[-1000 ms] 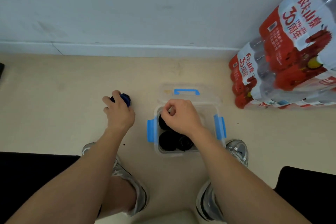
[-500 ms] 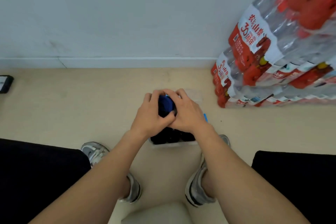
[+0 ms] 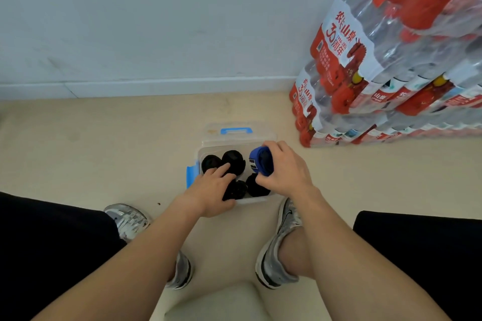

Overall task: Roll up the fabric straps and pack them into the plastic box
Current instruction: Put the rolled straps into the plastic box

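Observation:
A clear plastic box (image 3: pixel 202 155) with blue side clips stands on the floor between my feet. Several black rolled straps (image 3: pixel 233 161) lie inside it. My right hand (image 3: pixel 284 169) grips a blue rolled strap (image 3: pixel 260 161) over the box's right half. My left hand (image 3: pixel 211 190) reaches into the box from the near left, its straight fingers pressing on the black rolls. The box's clear lid (image 3: pixel 236 131) with a blue handle lies just behind the box.
Stacked shrink-wrapped packs of water bottles (image 3: pixel 391 73) stand at the right against the white wall (image 3: pixel 156 21). My two shoes (image 3: pixel 279 242) rest on the beige floor near the box. A pale seat edge (image 3: pixel 214 305) shows at the bottom.
Both hands held the blue roll together over the box; now my right hand alone holds it at the box's right, while my left hand has dropped onto the black rolls.

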Available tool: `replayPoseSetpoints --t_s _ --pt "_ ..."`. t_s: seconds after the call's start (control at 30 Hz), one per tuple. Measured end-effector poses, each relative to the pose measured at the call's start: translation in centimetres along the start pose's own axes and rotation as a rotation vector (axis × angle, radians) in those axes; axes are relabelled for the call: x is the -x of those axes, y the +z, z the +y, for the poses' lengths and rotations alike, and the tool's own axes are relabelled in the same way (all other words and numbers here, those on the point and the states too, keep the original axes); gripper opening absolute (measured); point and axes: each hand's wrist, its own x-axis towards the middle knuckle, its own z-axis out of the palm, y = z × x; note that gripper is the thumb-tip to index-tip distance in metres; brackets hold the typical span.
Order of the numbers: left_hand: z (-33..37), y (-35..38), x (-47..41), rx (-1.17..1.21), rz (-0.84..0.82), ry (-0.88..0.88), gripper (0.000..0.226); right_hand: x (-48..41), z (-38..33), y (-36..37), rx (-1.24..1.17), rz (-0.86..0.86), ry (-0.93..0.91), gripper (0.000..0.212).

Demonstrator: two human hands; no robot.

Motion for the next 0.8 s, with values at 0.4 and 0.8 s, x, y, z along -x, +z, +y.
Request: replayPoseSetpoints --t_s 0.4,0.8 --pt "1.6 0.8 -1.9 -0.136 -0.117 -0.021 0.098 -0.8 -0.5 2.9 0.010 0.054 0.017 0.072" --pt "2.7 0.5 -2.8 -0.181 -0.135 -0.088 0.096 -0.9 0.0 2.4 0.037 0.144 -0.015 0.068"
